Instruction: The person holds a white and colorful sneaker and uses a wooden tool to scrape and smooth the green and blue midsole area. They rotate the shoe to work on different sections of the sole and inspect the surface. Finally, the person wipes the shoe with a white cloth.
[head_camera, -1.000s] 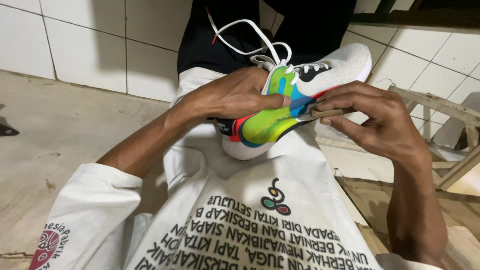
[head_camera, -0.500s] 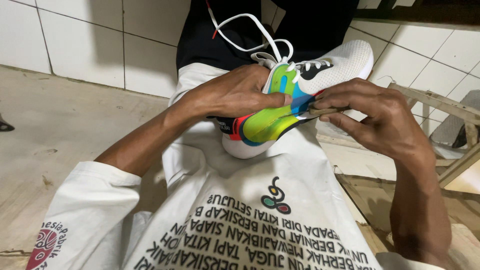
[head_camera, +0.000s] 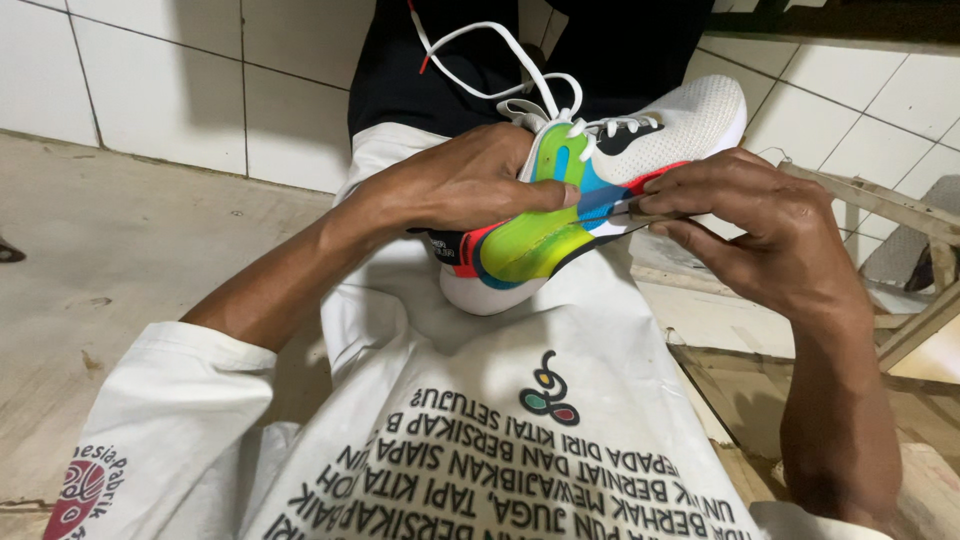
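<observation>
Left hand (head_camera: 460, 185) clamped over the heel of a white shoe (head_camera: 640, 140) resting on the lap, right hand (head_camera: 750, 220) pinching the colourful insole (head_camera: 530, 240) half out of it, laces (head_camera: 480, 60) loose.

White tiled wall (head_camera: 180, 90), concrete floor (head_camera: 90, 260), perhaps a wooden frame (head_camera: 900, 310).

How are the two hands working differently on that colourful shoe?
The left hand lies flat over the shoe at its heel end, palm down, thumb along the green side panel. The right hand only pinches, fingertips pressed at the sole's edge near the middle, with a thin dark thing, unclear, between them. Both are bare and touch the same shoe.
</observation>
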